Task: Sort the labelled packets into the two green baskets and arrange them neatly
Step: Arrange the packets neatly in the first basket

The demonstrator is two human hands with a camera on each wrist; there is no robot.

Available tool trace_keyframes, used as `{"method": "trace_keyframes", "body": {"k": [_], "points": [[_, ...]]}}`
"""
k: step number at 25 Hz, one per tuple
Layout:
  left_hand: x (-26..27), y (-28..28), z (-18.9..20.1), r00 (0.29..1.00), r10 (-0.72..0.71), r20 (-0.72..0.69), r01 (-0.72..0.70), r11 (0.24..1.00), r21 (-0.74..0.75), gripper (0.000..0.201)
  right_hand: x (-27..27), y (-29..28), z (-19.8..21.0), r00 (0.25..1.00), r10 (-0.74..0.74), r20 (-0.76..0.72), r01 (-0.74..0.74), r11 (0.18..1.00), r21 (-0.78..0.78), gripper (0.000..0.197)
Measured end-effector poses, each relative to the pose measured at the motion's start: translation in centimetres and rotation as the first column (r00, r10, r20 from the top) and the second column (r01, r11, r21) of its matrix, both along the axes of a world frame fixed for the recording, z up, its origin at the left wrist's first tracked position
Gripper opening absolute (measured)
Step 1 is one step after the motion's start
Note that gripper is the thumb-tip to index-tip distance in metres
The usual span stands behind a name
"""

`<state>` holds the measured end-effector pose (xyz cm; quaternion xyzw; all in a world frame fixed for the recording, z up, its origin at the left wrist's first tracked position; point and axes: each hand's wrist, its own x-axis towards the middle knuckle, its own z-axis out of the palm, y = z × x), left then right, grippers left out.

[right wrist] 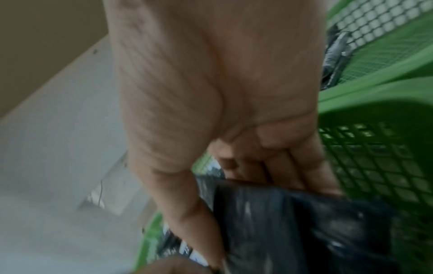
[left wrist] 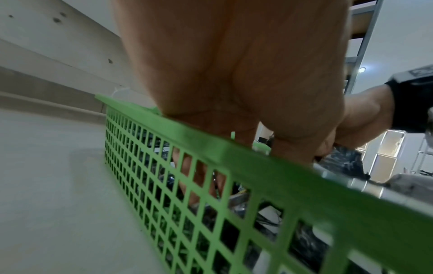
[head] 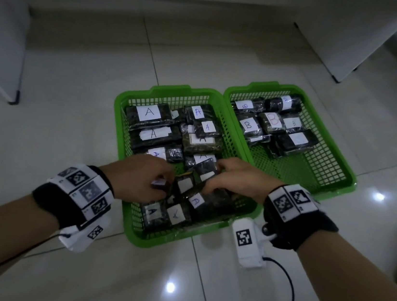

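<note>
Two green baskets stand side by side on the tiled floor. The left basket (head: pixel 122 105) (left wrist: pixel 211 185) holds several dark packets labelled A (head: pixel 149 113). The right basket (head: pixel 338 153) (right wrist: pixel 374 96) holds several labelled B (head: pixel 248 125) at its far end. Both hands work in the near half of the left basket. My left hand (head: pixel 160 180) (left wrist: pixel 293 148) reaches over the side wall and pinches a dark packet with a white label (head: pixel 184 185). My right hand (head: pixel 214 177) (right wrist: pixel 269 166) grips another dark packet (head: pixel 206 172) (right wrist: pixel 293 222), fingers on top, thumb at its side.
More A packets (head: pixel 176 214) lie under the hands at the basket's near end. The near half of the right basket is bare mesh (head: pixel 298 168). A white furniture leg (head: pixel 13 99) stands at the left and a white cabinet (head: pixel 339 68) behind right. A black cable (head: pixel 292 289) trails on the floor.
</note>
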<state>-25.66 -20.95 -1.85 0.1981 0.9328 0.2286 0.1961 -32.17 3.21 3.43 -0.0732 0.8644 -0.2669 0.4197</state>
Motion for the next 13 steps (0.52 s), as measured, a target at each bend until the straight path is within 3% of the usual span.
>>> {"method": "trace_keyframes", "body": {"k": [3, 6, 9, 11, 13], "points": [[-0.2, -0.1, -0.1, 0.997, -0.059, 0.055, 0.056, 0.997, 0.047, 0.041, -0.3, 0.4, 1.1, 0.998, 0.031, 0.046, -0.032, 0.999, 0.032, 0.037], [-0.4, -0.1, -0.1, 0.993, -0.077, 0.086, 0.073, 0.996, 0.052, 0.033, -0.8, 0.8, 1.1, 0.995, -0.088, -0.046, 0.088, 0.996, -0.007, 0.040], [-1.2, 0.0, 0.7, 0.995, 0.092, 0.036, -0.096, 0.986, 0.140, 0.018, -1.6, 1.3, 1.3, 0.953, -0.303, -0.005, 0.296, 0.935, -0.194, 0.029], [-1.8, 0.1, 1.2, 0.967, 0.244, -0.072, -0.215, 0.935, 0.281, 0.022, -2.0, 1.4, 1.5, 0.950, -0.313, 0.000, 0.304, 0.921, -0.246, 0.022], [-2.1, 0.4, 2.0, 0.930, 0.329, -0.165, -0.234, 0.874, 0.426, 0.041, -2.0, 1.3, 1.8, 0.967, -0.254, 0.017, 0.248, 0.926, -0.283, 0.017]]}}
